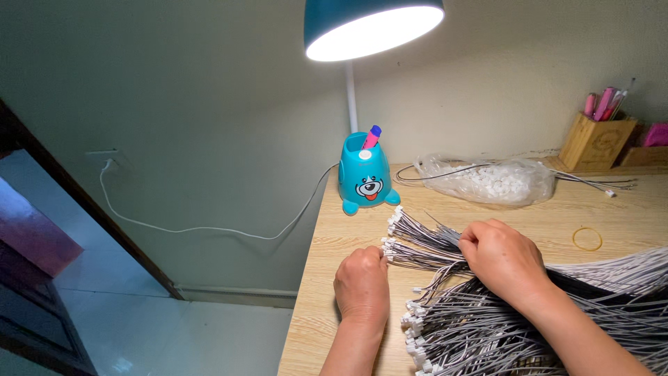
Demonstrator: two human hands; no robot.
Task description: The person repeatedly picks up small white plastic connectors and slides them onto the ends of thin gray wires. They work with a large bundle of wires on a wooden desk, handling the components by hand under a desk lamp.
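I look down on a light wooden table (327, 306) from the head camera. My left hand (362, 284) rests knuckles up near the table's left edge, its fingers curled under; the tips touch the white plug ends of a small fanned bunch of grey wires (424, 245). I cannot tell whether those fingers actually pinch a wire or only press against the ends. My right hand (502, 256) lies just to the right, closed into a loose fist on top of the same bunch, gripping the wires partway along their length.

Below and to the right of both hands spreads a much larger heap of grey and black wires (501, 327), each tipped with a small white plug; it runs off the right and lower edges of the view, and my right forearm crosses over it.

Behind the hands, at the table's far left corner, stands a turquoise desk lamp base (365, 174) shaped like a cartoon animal, with a pink and blue pen (371, 136) in its top. Its lit shade (372, 26) hangs overhead. To the right lies a clear plastic bag (490, 181) of small white connectors. A yellow rubber band (587, 238) lies flat further right, well apart from the hands. A wooden pen holder (597, 143) stands at the back right. A white power cord (202, 228) trails along the wall to a socket.
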